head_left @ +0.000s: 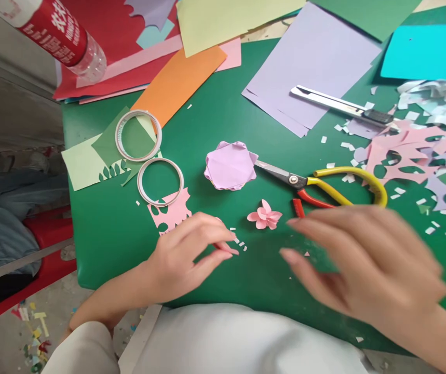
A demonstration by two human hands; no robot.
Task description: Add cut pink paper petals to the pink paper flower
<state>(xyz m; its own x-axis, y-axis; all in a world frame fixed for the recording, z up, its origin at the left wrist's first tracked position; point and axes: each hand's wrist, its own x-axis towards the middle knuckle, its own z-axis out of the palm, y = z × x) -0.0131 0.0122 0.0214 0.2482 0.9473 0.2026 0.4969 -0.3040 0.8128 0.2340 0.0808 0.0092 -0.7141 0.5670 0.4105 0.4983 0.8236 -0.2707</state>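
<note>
My left hand point(189, 254) is over the table's front edge, thumb and fingers curved together around what looks like a small pink paper piece point(228, 249). To the right, my right hand point(366, 265) is blurred, thumb and fingers apart with nothing between them. A pink paper flower point(265, 215) lies on the green table point(215, 114) between both hands. Behind it sits a round lilac folded-paper form point(231, 166). Scissors point(293, 180) with yellow and red handles lie beside that form, their tip at its right edge; my right hand partly hides the red handle.
Two tape rolls point(160, 160) lie at left near cut pink paper point(172, 210) and green sheets point(82, 161). A box cutter point(335, 104) rests on lilac paper point(308, 57). Paper scraps point(402, 150) cover the right side. A bottle point(63, 39) is at the back left.
</note>
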